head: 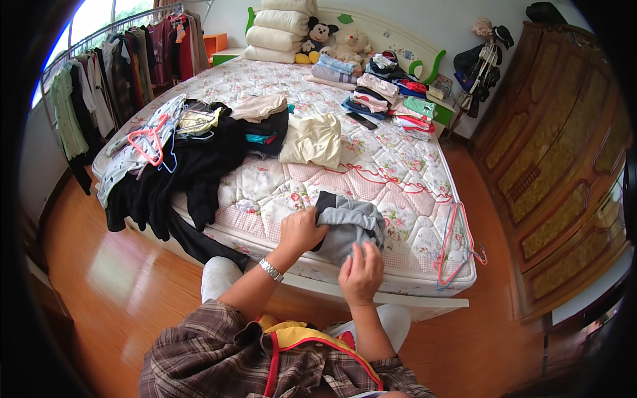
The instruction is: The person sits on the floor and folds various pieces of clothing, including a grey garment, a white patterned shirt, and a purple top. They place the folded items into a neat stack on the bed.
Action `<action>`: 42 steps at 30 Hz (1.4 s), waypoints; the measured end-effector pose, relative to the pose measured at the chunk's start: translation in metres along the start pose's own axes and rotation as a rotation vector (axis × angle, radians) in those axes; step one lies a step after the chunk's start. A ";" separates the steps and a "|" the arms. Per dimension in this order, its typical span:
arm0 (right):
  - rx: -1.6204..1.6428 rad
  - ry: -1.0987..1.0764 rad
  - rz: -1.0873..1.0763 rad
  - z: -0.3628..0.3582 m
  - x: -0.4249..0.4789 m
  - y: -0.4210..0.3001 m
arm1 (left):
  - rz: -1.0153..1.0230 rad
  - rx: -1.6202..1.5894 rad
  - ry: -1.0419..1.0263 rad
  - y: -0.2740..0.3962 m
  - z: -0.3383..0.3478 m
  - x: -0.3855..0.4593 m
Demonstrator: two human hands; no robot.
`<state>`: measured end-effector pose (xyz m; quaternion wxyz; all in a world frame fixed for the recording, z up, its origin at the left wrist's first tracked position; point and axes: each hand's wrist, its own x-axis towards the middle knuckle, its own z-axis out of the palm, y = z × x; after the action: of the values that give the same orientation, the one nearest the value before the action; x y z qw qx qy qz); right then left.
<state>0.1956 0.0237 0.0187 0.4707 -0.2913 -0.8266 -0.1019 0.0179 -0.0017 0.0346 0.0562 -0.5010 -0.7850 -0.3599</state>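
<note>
A grey garment with a black part (348, 226) lies bunched at the near edge of the quilted floral mattress (268, 186). My left hand (299, 231), with a metal watch on its wrist, grips the garment's left side at the black part. At the garment's lower right, my right hand (362, 271) touches the grey cloth with bent fingers; whether it pinches the fabric cannot be made out. Beyond them lies a crumpled cream garment (312, 139). To the left is a heap of black clothes (199, 164), partly hanging over the mattress edge.
Pink and blue hangers (460, 244) lie at the near right corner; more hangers (152, 142) rest on the left heap. Folded clothes (375, 92) stand in stacks towards the headboard, with a dark phone (362, 121) beside them. A clothes rack (119, 64) stands left, a wooden wardrobe (552, 164) right.
</note>
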 end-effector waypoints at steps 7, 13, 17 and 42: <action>0.179 -0.238 -0.017 0.030 0.012 -0.002 | 0.409 0.125 0.067 0.026 0.009 0.034; 0.233 -0.739 0.112 0.025 0.042 -0.002 | 0.828 0.072 -0.005 0.015 0.001 0.026; 0.204 -0.441 -0.016 0.059 0.030 0.016 | 0.908 -0.025 -0.008 0.014 -0.005 -0.004; 0.343 -0.156 0.223 -0.028 -0.029 0.008 | 0.308 0.018 0.010 -0.036 0.023 -0.051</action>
<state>0.2315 0.0069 0.0081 0.4563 -0.3038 -0.8283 0.1158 0.0197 -0.0338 -0.0230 0.1191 -0.6132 -0.7017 -0.3426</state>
